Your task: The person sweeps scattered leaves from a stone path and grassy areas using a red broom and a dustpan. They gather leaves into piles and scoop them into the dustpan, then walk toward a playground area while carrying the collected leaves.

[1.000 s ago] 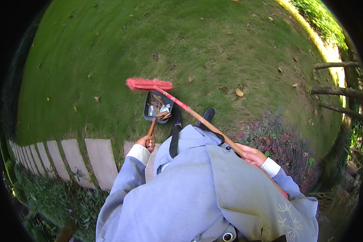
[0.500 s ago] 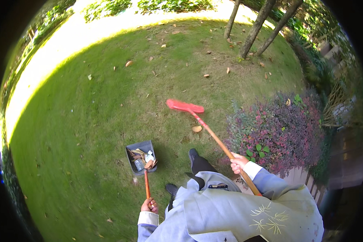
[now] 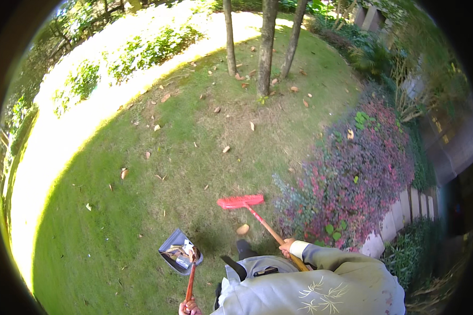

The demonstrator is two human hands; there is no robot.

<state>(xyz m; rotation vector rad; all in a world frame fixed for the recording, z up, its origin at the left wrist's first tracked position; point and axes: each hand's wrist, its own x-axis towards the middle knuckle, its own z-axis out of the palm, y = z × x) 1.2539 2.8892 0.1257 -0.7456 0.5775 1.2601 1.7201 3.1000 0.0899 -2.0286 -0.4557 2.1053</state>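
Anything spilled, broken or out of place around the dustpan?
Nothing looks broken or spilled; the litter sits inside the dustpan. Mildly odd: one tan leaf lies loose on the grass between the red broom head and the dark shoe, outside the dustpan.

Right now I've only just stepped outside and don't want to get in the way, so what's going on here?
A person in a light gray top is standing on a lawn. The right-hand fingers grip the wooden handle of a red broom, and the left-hand fingers hold a gray dustpan with brown and pale litter in it. A large tan leaf lies between the broom's head and the person's foot. Smaller leaves are scattered farther out, toward three tree trunks.
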